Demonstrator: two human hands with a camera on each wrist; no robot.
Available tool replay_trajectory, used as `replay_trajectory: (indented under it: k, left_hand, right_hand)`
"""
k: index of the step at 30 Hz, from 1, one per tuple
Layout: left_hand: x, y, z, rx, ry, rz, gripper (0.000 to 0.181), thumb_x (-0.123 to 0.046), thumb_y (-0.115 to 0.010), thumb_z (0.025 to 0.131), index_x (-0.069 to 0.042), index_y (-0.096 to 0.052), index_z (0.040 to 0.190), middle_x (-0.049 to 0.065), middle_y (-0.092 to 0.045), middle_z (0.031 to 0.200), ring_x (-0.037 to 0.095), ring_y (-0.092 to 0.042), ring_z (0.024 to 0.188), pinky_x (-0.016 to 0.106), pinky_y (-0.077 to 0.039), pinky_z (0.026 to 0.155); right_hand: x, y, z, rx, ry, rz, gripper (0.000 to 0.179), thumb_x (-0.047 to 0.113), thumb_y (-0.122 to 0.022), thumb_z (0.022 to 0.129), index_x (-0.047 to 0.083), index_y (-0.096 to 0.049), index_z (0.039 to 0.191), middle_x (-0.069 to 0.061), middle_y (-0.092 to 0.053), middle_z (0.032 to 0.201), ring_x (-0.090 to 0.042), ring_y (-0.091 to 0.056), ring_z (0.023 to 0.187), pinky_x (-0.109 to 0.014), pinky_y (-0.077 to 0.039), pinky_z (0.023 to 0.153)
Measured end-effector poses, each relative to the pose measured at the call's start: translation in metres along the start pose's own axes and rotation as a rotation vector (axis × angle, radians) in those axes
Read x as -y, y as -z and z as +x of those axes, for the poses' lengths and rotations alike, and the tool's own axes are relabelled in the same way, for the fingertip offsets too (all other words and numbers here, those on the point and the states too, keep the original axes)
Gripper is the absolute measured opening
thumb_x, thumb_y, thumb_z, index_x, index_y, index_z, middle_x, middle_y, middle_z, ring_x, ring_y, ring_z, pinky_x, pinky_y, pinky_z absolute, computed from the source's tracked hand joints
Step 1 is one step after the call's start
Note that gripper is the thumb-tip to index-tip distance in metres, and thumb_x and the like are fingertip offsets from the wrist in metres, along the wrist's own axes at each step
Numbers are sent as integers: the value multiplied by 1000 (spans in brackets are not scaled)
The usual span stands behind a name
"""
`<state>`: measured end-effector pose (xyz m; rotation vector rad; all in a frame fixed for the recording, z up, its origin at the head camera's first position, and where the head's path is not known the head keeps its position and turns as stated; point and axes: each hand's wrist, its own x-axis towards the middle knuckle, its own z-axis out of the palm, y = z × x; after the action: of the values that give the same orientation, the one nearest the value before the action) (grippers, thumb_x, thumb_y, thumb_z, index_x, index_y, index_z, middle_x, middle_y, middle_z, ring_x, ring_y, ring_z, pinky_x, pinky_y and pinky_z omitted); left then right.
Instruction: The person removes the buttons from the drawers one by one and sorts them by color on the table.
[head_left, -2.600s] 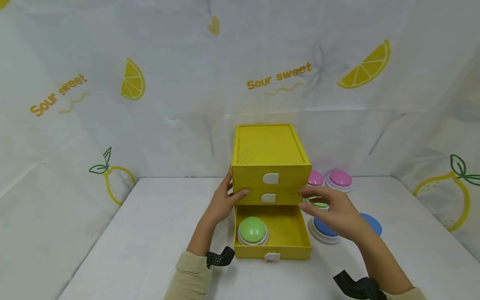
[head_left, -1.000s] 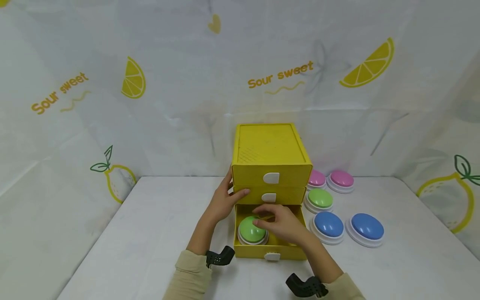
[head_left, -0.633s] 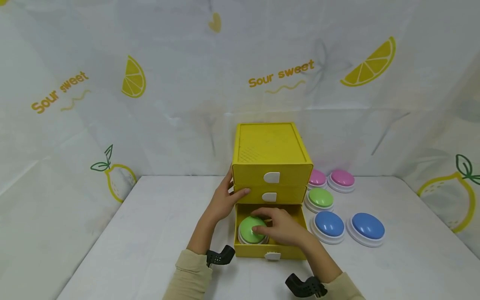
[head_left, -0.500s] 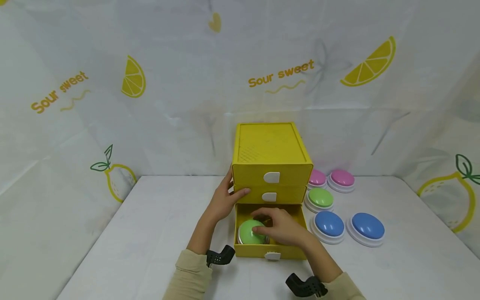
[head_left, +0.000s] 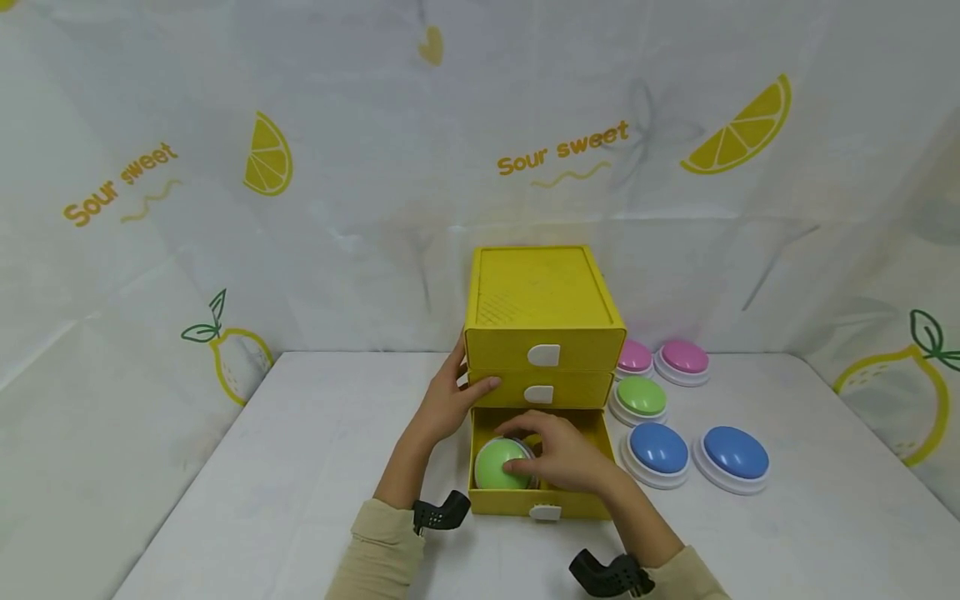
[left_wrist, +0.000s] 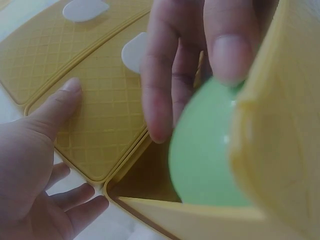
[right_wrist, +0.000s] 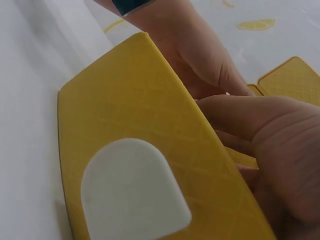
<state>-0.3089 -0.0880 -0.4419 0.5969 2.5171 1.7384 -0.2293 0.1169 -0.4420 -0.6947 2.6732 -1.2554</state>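
Note:
A yellow drawer cabinet [head_left: 543, 287] stands on the white table with its bottom drawer [head_left: 502, 503] pulled out. Inside that drawer, on the left, a green dome push button [head_left: 495, 467] with a white base tilts toward the front. My right hand [head_left: 561, 452] holds it, thumb on the dome and fingers at the far side. My left hand [head_left: 444, 402] rests against the cabinet's left front corner. In the left wrist view its thumb [left_wrist: 62, 102] lies straight on the middle drawer's front, fingers loosely along the side. The drawer front [right_wrist: 150, 95] hides the button in the right wrist view.
Right of the cabinet are two blue push buttons [head_left: 731, 454], another green push button [head_left: 641, 397] and two pink push buttons [head_left: 682, 358], one partly hidden behind the cabinet. A white lemon-print sheet [head_left: 360, 167] hangs behind the table.
My right hand moved from the cabinet's right side into the open drawer and took hold of the green push button, which has tipped up from lying flat. My left hand has stayed put.

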Motion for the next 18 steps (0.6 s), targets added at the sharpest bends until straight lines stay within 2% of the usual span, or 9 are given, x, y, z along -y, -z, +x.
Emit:
replay_trajectory:
  k: [7,12,18]
  left_hand:
    - [0,0,0,-2,9,-5,89,-47,-70,93,-53,-9,157,-2,-25,168,35,-37,150,58,-43,114]
    - [1,0,0,-2,4,-3,89,-46,-70,94,-53,-8,157,-2,-25,168,35,-37,150,58,-43,114]
    - [0,0,-1,-4,9,-5,89,-47,-70,93,-53,-8,157,-1,-25,168,36,-37,150,58,-43,113]
  right_hand:
    - [8,-5,1,-73,-79,38,58,28,-85,82,6,-65,132,-8,-71,121,-24,-65,108,-43,-58,93]
    - [9,-7,3,-53,-113,84,53,27,-86,81,8,-69,127,-7,-71,121,-21,-64,105,-41,-59,93]
    - [6,-7,5,-22,-103,135,53,24,-87,79,7,-69,126,-9,-70,122,-19,-63,101,-34,-58,89]
